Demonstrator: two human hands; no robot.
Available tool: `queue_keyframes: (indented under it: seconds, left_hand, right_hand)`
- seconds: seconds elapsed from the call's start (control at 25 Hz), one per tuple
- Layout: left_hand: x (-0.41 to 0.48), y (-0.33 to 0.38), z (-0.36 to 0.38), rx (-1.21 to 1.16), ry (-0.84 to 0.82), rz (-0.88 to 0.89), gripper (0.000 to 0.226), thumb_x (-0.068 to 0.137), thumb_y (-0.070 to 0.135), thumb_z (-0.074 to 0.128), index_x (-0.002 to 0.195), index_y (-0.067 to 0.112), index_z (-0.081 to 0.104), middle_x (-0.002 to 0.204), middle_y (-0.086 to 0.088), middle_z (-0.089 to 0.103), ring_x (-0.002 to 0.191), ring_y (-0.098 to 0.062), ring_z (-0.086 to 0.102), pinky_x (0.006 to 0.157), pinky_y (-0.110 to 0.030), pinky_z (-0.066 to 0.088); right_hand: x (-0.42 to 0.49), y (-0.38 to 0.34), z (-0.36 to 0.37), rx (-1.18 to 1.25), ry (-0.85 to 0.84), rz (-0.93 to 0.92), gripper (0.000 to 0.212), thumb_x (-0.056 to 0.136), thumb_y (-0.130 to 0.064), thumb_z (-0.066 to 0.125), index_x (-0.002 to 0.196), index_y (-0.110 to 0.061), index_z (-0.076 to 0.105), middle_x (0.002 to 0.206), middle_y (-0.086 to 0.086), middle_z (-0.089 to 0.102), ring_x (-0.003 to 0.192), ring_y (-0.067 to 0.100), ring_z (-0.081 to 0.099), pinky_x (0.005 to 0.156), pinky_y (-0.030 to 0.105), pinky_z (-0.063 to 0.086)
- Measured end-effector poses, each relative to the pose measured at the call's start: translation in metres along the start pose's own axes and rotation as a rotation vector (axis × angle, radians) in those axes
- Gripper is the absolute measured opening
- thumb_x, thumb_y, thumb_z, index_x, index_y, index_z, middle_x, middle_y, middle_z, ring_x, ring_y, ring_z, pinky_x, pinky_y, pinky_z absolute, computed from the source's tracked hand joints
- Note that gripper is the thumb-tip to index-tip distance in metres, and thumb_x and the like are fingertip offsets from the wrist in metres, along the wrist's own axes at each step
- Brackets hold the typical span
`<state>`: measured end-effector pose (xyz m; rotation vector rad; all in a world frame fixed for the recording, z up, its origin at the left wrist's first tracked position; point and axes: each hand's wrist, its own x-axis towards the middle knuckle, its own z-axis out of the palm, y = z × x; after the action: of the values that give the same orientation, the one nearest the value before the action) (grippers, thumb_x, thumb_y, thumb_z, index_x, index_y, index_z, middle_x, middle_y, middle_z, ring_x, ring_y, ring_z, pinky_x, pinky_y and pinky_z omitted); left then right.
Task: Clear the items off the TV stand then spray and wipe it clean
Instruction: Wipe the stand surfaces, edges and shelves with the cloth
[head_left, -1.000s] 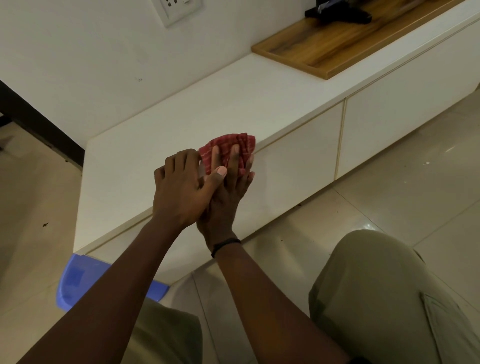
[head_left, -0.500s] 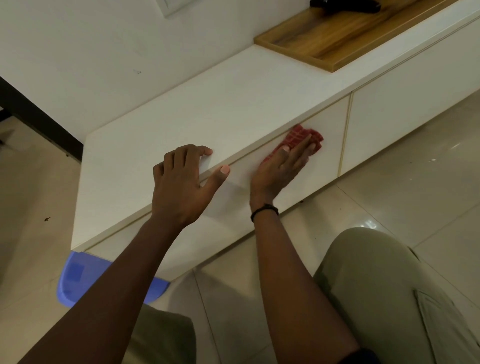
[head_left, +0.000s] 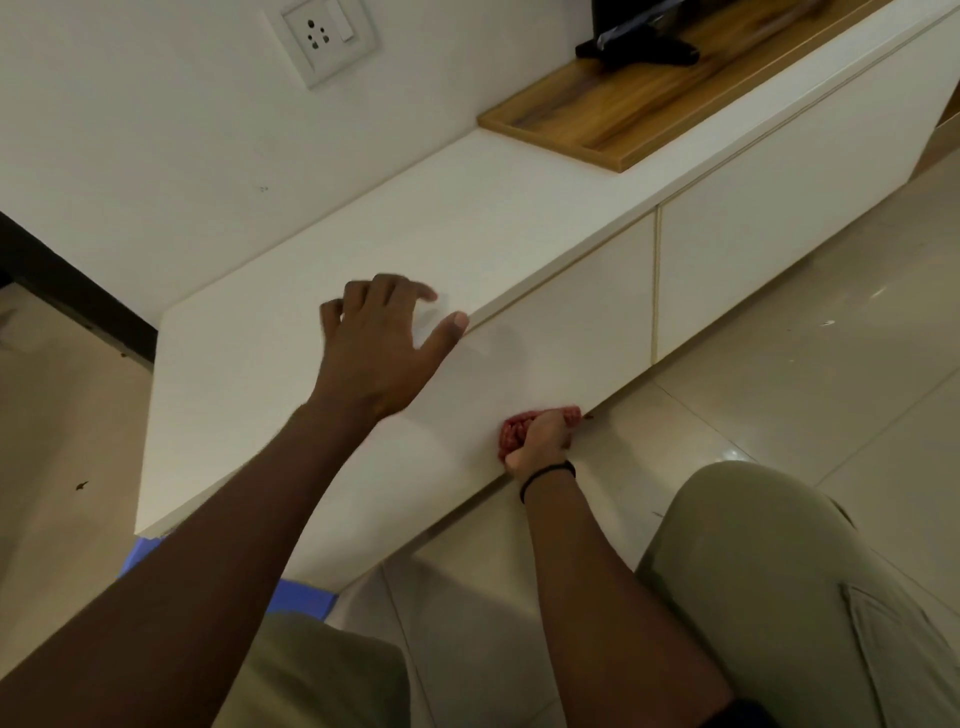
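The left hand (head_left: 384, 343) lies open, fingers spread, on the white top surface of the TV stand (head_left: 291, 291) near its front edge. The right hand (head_left: 540, 439) grips a bunched red cloth (head_left: 511, 431) against the bottom edge of the drawer front (head_left: 571, 322), just above the floor (head_left: 779, 389). Further along, a black object (head_left: 639, 47) sits on a wooden board (head_left: 623, 114). This low, the cloth could catch floor grit and smear it across the panel, and the bracing palm may print the top.
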<state>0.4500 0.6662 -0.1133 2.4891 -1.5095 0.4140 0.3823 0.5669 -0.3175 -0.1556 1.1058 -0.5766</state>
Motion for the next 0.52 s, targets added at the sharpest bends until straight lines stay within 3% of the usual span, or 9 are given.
queue_keyframes:
  seconds: [0.04, 0.08, 0.12, 0.16, 0.2, 0.28, 0.4, 0.52]
  left_hand:
    - [0.017, 0.008, 0.001, -0.035, -0.021, 0.055, 0.063, 0.094, 0.073, 0.026, 0.128, 0.030, 0.057, 0.135, 0.007, 0.054, 0.128, -0.021, 0.043, 0.097, -0.034, 0.022]
    - [0.032, 0.016, 0.004, -0.072, -0.053, 0.095, 0.059, 0.096, 0.069, 0.027, 0.130, 0.030, 0.056, 0.137, 0.007, 0.054, 0.129, -0.021, 0.043, 0.098, -0.033, 0.022]
    - [0.043, 0.023, 0.010, -0.107, -0.082, 0.113, 0.054, 0.100, 0.064, 0.029, 0.131, 0.029, 0.055, 0.137, 0.007, 0.053, 0.129, -0.021, 0.043, 0.099, -0.033, 0.023]
    - [0.049, 0.027, 0.019, -0.134, -0.097, 0.109, 0.047, 0.103, 0.059, 0.031, 0.131, 0.029, 0.054, 0.137, 0.007, 0.052, 0.129, -0.021, 0.042, 0.099, -0.033, 0.023]
    - [0.051, 0.030, 0.027, -0.149, -0.090, 0.099, 0.043, 0.104, 0.054, 0.032, 0.131, 0.028, 0.054, 0.136, 0.006, 0.051, 0.127, -0.020, 0.043, 0.099, -0.033, 0.024]
    - [0.051, 0.031, 0.038, -0.120, -0.024, 0.105, 0.043, 0.104, 0.052, 0.028, 0.128, 0.027, 0.054, 0.133, 0.006, 0.052, 0.121, -0.019, 0.045, 0.097, -0.034, 0.027]
    - [0.051, 0.030, 0.036, -0.112, -0.004, 0.125, 0.050, 0.101, 0.053, 0.019, 0.124, 0.026, 0.054, 0.129, 0.005, 0.054, 0.116, -0.018, 0.048, 0.094, -0.036, 0.031]
    - [0.052, 0.032, 0.033, -0.113, -0.021, 0.125, 0.052, 0.100, 0.055, 0.017, 0.124, 0.026, 0.053, 0.129, 0.005, 0.053, 0.116, -0.017, 0.047, 0.094, -0.035, 0.032]
  right_hand:
    - [-0.006, -0.011, 0.008, -0.065, 0.018, -0.083, 0.038, 0.101, -0.061, 0.028, 0.084, -0.032, 0.045, 0.087, -0.008, 0.051, 0.079, 0.015, 0.051, 0.091, 0.032, 0.051]
    - [-0.015, -0.022, 0.014, -0.101, 0.016, -0.182, 0.031, 0.104, -0.054, 0.029, 0.104, -0.034, 0.053, 0.109, 0.001, 0.055, 0.100, 0.023, 0.056, 0.105, 0.040, 0.044]
    - [-0.023, -0.035, 0.020, -0.097, 0.006, -0.291, 0.038, 0.107, -0.043, 0.031, 0.137, -0.027, 0.050, 0.142, 0.012, 0.048, 0.129, 0.032, 0.050, 0.117, 0.050, 0.036]
    - [-0.027, -0.047, 0.026, -0.131, 0.020, -0.413, 0.052, 0.109, -0.034, 0.031, 0.160, -0.022, 0.028, 0.166, 0.011, 0.024, 0.151, 0.034, 0.029, 0.124, 0.055, 0.025]
    - [-0.035, -0.056, 0.033, -0.156, 0.021, -0.536, 0.061, 0.109, -0.031, 0.030, 0.165, -0.022, 0.009, 0.173, 0.005, 0.003, 0.158, 0.032, 0.011, 0.126, 0.058, 0.016]
    - [-0.052, -0.063, 0.052, -0.211, 0.020, -0.854, 0.066, 0.104, -0.041, 0.025, 0.164, -0.030, 0.003, 0.174, -0.004, -0.004, 0.160, 0.024, 0.001, 0.129, 0.053, 0.007]
    - [-0.076, -0.043, 0.068, -0.309, -0.042, -1.278, 0.057, 0.106, -0.037, 0.022, 0.162, -0.029, 0.014, 0.173, -0.003, 0.007, 0.161, 0.018, 0.002, 0.129, 0.048, 0.000]
    - [-0.079, -0.037, 0.070, -0.434, -0.008, -1.463, 0.050, 0.109, -0.021, 0.031, 0.158, -0.013, 0.033, 0.170, 0.007, 0.018, 0.160, 0.026, 0.008, 0.129, 0.047, -0.001]
